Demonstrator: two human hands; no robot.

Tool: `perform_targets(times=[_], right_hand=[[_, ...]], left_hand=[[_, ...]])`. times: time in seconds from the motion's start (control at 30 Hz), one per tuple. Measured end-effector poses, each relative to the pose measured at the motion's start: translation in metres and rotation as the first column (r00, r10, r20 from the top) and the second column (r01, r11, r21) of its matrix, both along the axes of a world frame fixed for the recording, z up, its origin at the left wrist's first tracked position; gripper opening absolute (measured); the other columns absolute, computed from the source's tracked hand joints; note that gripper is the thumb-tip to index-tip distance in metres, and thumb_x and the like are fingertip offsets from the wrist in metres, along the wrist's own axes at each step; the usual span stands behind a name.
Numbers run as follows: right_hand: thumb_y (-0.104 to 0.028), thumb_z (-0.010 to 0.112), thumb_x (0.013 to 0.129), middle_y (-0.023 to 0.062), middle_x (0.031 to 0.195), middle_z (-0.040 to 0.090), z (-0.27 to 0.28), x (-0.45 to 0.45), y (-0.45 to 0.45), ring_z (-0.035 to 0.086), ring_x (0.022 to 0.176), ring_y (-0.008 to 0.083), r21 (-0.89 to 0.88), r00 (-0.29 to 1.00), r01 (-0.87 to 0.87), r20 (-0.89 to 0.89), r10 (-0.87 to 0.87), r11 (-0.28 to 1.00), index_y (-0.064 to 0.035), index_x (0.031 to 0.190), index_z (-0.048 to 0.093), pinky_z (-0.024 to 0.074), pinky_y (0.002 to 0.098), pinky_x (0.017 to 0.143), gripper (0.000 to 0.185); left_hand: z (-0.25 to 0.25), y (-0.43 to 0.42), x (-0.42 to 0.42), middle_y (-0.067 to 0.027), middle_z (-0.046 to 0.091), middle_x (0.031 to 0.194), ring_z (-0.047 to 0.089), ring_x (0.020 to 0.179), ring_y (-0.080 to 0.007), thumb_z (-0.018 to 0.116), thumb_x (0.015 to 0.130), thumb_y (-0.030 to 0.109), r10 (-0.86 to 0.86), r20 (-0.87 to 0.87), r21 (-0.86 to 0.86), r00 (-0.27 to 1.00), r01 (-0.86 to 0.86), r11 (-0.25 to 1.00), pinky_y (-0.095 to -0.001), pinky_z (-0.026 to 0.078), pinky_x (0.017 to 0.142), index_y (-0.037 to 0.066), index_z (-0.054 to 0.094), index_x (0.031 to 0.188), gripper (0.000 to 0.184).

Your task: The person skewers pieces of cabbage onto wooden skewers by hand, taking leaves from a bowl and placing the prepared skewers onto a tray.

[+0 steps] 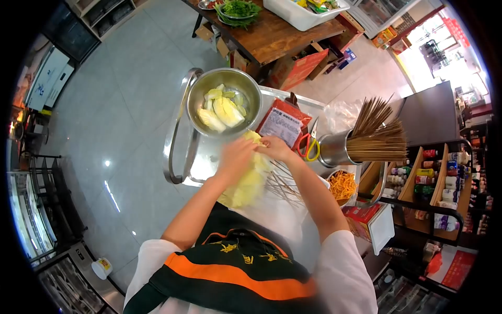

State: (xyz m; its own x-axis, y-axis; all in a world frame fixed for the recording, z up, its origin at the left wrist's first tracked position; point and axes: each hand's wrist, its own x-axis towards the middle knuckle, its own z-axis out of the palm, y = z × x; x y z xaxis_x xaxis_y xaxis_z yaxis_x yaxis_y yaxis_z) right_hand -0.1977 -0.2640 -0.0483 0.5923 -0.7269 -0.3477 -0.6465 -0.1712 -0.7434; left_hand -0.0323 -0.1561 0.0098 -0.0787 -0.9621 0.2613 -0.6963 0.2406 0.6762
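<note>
Pale yellow-green cabbage leaves (pixel 250 184) are between my two hands, over the near side of the metal tray (pixel 203 159). My left hand (pixel 236 157) is on the left of the leaves, blurred by motion, its fingers not clear. My right hand (pixel 275 148) pinches the leaves' upper edge. Beyond them a steel bowl (pixel 194 99) holds cut cabbage pieces (pixel 226 111). Thin skewers (pixel 282 183) lie to the right of the leaves. Behind my right hand are a red sauce packet (pixel 282 123) and scissors (pixel 309 146) with red and yellow handles.
A steel container (pixel 334 149) of brown sticks (pixel 376 138) stands at the tray's right, near a bowl of orange shreds (pixel 342 186) and a clear plastic bag (pixel 342 115). Ahead is a wooden table (pixel 272 39) with greens and a white bin (pixel 306 18). Bottle shelves (pixel 429 183) stand right.
</note>
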Motion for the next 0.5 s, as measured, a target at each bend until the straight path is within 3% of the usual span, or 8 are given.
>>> perform_targets(times=[0.03,0.07,0.1,0.17,0.3,0.33,0.4,0.5], right_hand=[[-0.038,0.06,0.073,0.0213,0.089,0.057,-0.013,-0.005,0.0,0.055,0.084,0.033,-0.023,0.998,-0.052,0.023,0.052,0.998,-0.0026,0.094,0.059,0.0436,0.0383,0.073,0.041],[-0.038,0.06,0.073,0.0213,0.089,0.057,-0.026,-0.009,0.001,0.055,0.084,0.033,-0.03,0.999,-0.045,0.023,0.046,0.999,-0.0026,0.094,0.059,0.0436,0.0383,0.073,0.041],[-0.033,0.057,0.075,0.0212,0.089,0.057,-0.038,-0.011,0.006,0.055,0.084,0.0343,-0.089,0.999,-0.035,0.016,0.037,0.995,-0.0032,0.094,0.06,0.0434,0.0396,0.074,0.035],[-0.018,0.05,0.08,0.021,0.086,0.056,-0.039,-0.023,0.013,0.053,0.085,0.0357,-0.21,0.99,-0.128,-0.085,0.112,0.969,-0.0035,0.092,0.059,0.0431,0.042,0.074,0.021],[-0.014,0.051,0.079,0.0194,0.086,0.057,-0.001,-0.06,0.036,0.054,0.084,0.0341,-0.393,0.997,0.07,0.016,-0.07,0.917,-0.0042,0.093,0.059,0.0436,0.0401,0.073,0.019],[-0.013,0.052,0.078,0.0176,0.086,0.057,0.035,-0.071,0.04,0.055,0.082,0.0326,-0.436,0.972,0.231,0.137,-0.19,0.87,-0.0041,0.093,0.059,0.044,0.0385,0.072,0.018],[-0.012,0.055,0.077,0.0128,0.084,0.058,0.1,-0.092,0.039,0.056,0.079,0.0286,-0.46,0.869,0.49,0.323,-0.374,0.741,-0.0042,0.091,0.059,0.0444,0.0349,0.069,0.016],[-0.008,0.055,0.077,0.01,0.076,0.055,0.111,-0.144,-0.004,0.055,0.065,0.0229,-0.52,0.681,0.727,0.464,-0.567,0.448,-0.0044,0.088,0.057,0.0443,0.0334,0.06,0.012]], left_hand=[[0.005,-0.002,-0.007,-0.0083,0.053,0.112,0.046,0.107,-0.0259,0.046,0.083,0.012,-0.037,0.047,0.113,0.998,0.032,0.993,-0.042,0.03,0.094,0.009,0.054,0.108,0.026],[0.008,-0.005,-0.014,-0.0062,0.053,0.11,0.047,0.106,-0.0233,0.047,0.084,0.015,-0.083,0.089,0.221,0.993,0.062,0.973,-0.0463,0.027,0.095,0.01,0.055,0.105,0.024],[0.008,-0.007,-0.02,-0.0062,0.053,0.11,0.047,0.106,-0.0233,0.047,0.084,0.015,-0.094,0.088,0.213,0.992,0.073,0.974,-0.0463,0.027,0.095,0.01,0.055,0.105,0.024],[0.002,-0.007,-0.032,-0.0021,0.055,0.106,0.047,0.106,-0.0186,0.046,0.084,0.02,-0.238,0.332,0.547,0.913,0.019,0.837,-0.0531,0.02,0.096,0.012,0.056,0.1,0.02],[-0.024,0.002,-0.036,0.001,0.056,0.101,0.047,0.106,-0.0161,0.047,0.084,0.022,-0.148,0.405,0.328,0.902,0.008,0.945,-0.0559,0.02,0.095,0.013,0.056,0.096,0.017],[-0.023,0.002,-0.037,0.0016,0.056,0.102,0.046,0.106,-0.0161,0.047,0.085,0.022,-0.128,0.407,0.311,0.905,-0.005,0.951,-0.0564,0.019,0.095,0.014,0.057,0.096,0.017],[-0.022,-0.001,-0.037,0.0023,0.056,0.102,0.046,0.106,-0.0162,0.046,0.085,0.023,-0.101,0.41,0.289,0.907,-0.025,0.957,-0.057,0.019,0.095,0.014,0.057,0.096,0.017],[-0.016,-0.01,-0.04,0.0027,0.057,0.103,0.046,0.106,-0.0173,0.045,0.086,0.024,-0.118,0.443,0.322,0.889,-0.035,0.946,-0.0586,0.017,0.095,0.015,0.057,0.096,0.019]])
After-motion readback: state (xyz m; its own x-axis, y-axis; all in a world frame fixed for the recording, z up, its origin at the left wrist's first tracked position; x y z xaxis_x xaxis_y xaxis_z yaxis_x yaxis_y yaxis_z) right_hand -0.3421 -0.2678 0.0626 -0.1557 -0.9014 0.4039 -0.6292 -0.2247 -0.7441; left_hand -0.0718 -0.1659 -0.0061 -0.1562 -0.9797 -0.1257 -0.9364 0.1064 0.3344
